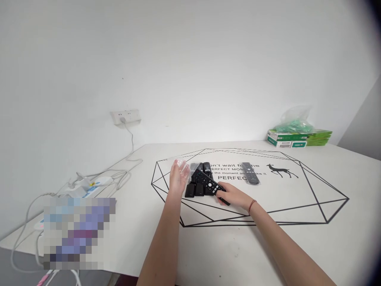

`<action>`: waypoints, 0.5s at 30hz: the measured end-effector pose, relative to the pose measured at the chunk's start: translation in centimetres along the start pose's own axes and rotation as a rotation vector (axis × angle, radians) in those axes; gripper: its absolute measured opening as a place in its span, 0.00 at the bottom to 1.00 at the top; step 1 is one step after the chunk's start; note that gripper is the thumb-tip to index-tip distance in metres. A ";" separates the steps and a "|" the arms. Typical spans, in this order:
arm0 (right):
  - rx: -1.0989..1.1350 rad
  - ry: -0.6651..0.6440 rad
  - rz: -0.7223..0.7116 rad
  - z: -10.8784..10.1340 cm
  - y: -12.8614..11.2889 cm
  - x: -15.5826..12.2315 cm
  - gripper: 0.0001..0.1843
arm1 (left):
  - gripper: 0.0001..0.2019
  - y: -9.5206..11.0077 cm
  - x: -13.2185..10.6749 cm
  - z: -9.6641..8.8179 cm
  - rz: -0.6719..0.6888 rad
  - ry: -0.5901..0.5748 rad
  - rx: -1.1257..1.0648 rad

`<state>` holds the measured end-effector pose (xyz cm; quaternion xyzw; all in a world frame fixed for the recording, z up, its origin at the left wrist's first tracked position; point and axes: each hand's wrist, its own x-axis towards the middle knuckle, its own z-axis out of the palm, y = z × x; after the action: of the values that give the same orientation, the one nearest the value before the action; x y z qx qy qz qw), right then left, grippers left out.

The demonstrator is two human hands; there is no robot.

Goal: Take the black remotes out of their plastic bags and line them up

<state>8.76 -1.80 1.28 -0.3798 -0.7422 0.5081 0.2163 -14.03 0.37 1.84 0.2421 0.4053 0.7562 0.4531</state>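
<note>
In the head view, with the held remote as the clock's centre, a white plastic power strip [102, 183] is lying at 9 o'clock, thin pale cables [120, 178] looping around it. At 10 o'clock, a flat, oblong socket plate [133, 116] is sitting on the smooth, matt wall [190, 71]. Near the remote, also toward 9 o'clock, the left hand [177, 178] is rising with bent fingers among crinkly, see-through film [187, 171]; whether they are pinching it, I cannot tell. Dark, rounded-end remotes [199, 190] are lying in a close group beneath and around the centre, some showing glossy black ends. The held remote [208, 183], a long black bar with pale round buttons, is slanting above them, the right hand [229, 194] closing around its 4 o'clock end. A thin red cord [252, 206] is circling that wrist. Toward 2 o'clock, a wrapped remote [250, 174] is lying alone in clear film on the white tabletop [297, 254], overlapping the printed lettering. Farther out at 2 o'clock, a soft, wrinkled bag [296, 121] is resting on green-and-white cardboard boxes [287, 140].
</note>
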 end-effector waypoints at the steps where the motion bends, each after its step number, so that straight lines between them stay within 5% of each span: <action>1: -0.007 -0.003 -0.009 0.1 -0.1 0.0 0.02 | 0.18 -0.1 -0.1 0.3 -0.017 -0.010 -0.070; 15: 0.091 -0.020 0.017 0.8 -0.7 -0.2 0.05 | 0.27 -1.7 -2.3 2.7 0.050 -0.135 -0.099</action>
<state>8.08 -2.52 1.63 -0.3706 -0.7173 0.5469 0.2215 -10.15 -0.14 1.87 0.2797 0.3296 0.7685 0.4718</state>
